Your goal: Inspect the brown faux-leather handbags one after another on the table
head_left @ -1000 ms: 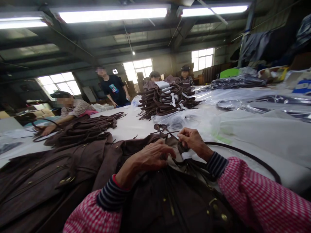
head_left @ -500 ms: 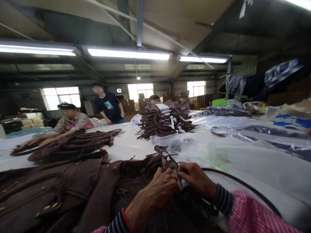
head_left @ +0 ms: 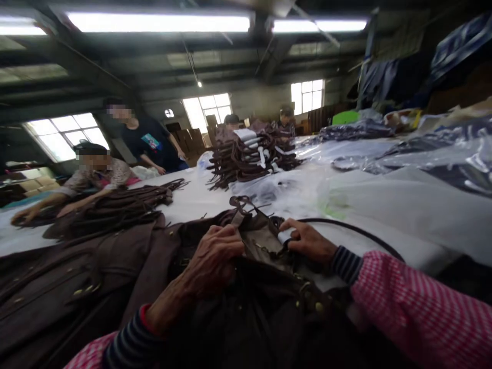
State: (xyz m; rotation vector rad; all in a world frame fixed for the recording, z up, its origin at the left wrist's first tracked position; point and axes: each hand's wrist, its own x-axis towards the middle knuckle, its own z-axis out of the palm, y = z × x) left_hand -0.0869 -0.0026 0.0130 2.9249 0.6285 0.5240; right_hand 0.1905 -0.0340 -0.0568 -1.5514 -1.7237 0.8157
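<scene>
A dark brown bag (head_left: 253,307) with brass studs lies in front of me on the white table (head_left: 403,205). My left hand (head_left: 213,259) is closed on the bag's upper edge, fingers curled over the fabric. My right hand (head_left: 307,241) is closed at the bag's opening, pinching a small white piece (head_left: 285,236) with its fingertips. A thin dark strap (head_left: 357,230) curves across the table from near my right hand.
More brown bags (head_left: 77,266) are heaped to my left. A pile of brown straps with white tags (head_left: 249,156) stands mid-table, with clear plastic bags (head_left: 384,148) to the right. A seated person (head_left: 92,174) reaches over bags at left; other people stand behind.
My hands have drawn apart, the left to the bag's edge and the right toward the white piece. The camera tilted up and came back down.
</scene>
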